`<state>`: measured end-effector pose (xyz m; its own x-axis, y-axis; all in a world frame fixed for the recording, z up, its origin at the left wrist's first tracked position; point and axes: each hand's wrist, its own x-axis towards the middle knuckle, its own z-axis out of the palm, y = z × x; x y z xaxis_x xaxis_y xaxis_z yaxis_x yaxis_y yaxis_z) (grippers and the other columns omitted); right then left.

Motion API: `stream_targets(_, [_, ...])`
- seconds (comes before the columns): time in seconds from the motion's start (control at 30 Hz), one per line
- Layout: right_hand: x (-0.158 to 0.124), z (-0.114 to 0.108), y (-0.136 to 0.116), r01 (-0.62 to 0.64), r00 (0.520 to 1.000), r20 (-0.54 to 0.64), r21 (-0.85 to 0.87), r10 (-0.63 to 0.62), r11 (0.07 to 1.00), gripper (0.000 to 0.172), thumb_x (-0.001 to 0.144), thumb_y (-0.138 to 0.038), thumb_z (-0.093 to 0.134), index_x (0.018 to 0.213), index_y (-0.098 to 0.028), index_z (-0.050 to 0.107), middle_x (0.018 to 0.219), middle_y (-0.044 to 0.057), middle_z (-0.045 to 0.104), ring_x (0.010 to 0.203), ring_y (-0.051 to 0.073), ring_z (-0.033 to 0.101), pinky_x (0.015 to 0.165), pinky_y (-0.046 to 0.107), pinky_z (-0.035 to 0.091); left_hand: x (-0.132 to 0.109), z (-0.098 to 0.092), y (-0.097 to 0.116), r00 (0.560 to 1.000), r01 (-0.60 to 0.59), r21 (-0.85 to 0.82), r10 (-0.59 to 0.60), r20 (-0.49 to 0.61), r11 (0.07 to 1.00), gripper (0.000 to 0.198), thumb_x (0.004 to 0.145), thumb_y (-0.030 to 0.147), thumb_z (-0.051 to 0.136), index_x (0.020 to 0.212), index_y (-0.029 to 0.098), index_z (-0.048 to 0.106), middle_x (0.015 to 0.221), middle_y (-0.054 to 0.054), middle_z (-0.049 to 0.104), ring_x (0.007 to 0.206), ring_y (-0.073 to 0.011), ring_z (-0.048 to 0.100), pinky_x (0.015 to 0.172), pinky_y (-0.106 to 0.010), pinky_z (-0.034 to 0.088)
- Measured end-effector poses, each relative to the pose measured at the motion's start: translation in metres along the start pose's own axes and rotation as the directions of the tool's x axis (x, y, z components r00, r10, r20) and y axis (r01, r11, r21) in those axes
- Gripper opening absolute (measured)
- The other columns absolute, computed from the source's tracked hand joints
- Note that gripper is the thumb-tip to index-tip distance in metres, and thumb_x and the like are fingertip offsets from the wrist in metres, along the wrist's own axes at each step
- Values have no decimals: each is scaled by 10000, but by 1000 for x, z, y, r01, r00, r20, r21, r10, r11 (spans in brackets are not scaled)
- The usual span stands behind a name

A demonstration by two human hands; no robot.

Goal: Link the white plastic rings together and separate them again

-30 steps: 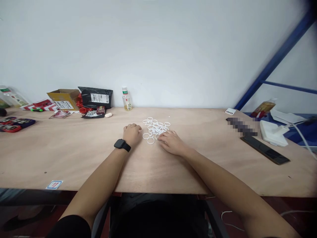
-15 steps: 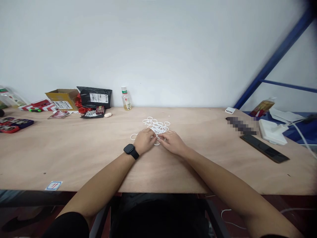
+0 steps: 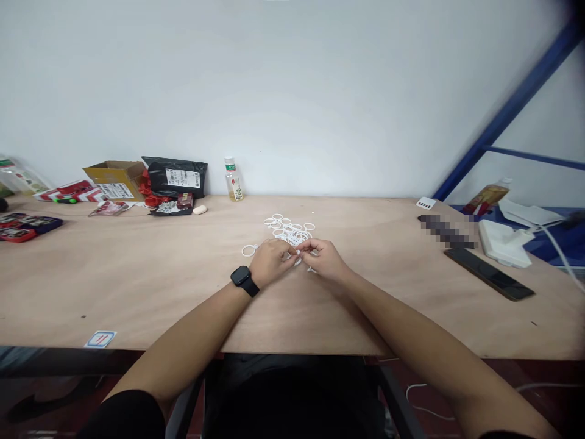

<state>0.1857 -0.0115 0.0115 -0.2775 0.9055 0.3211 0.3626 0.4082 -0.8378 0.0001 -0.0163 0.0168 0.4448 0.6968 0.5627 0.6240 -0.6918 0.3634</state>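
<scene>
A pile of several small white rings (image 3: 289, 228) lies on the wooden table (image 3: 137, 274) just beyond my hands. My left hand (image 3: 270, 262), with a black watch on its wrist, and my right hand (image 3: 323, 258) meet at the near edge of the pile. Both have their fingers pinched together on white rings (image 3: 298, 256) held between them. One single white ring (image 3: 249, 250) lies apart on the table, left of my left hand.
A small bottle (image 3: 233, 180), black parcel (image 3: 176, 177) and cardboard box (image 3: 115, 180) stand along the back wall at left. A dark phone (image 3: 489, 274), white adapter (image 3: 503, 244) and cables lie at right. A blue metal frame (image 3: 507, 110) rises at the right.
My left hand moved right from beside the pile to meet my right hand. One ring now lies alone at the left. Both hands have lifted rings slightly off the table.
</scene>
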Motion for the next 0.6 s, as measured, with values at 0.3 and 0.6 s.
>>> stream_targets(0.3, [-1,4,-7,68,997,-34,-35,-70,997,69,645,-139,518,670,-184,564,657,-31,559,615,108,500,556,212,380,0,1,7,999,-40,-60,40,3,997,81,804,196,625,738,188,672,667,7,661,648,-124,590,716,-274,429])
stream_targets(0.6, [-1,2,-7,228,970,-32,-213,-240,950,329,766,-181,560,1092,-209,599,990,42,659,839,170,601,762,303,473,10,-22,-16,995,48,11,-49,84,999,168,883,300,564,894,197,696,813,-32,714,748,-160,618,762,-295,445])
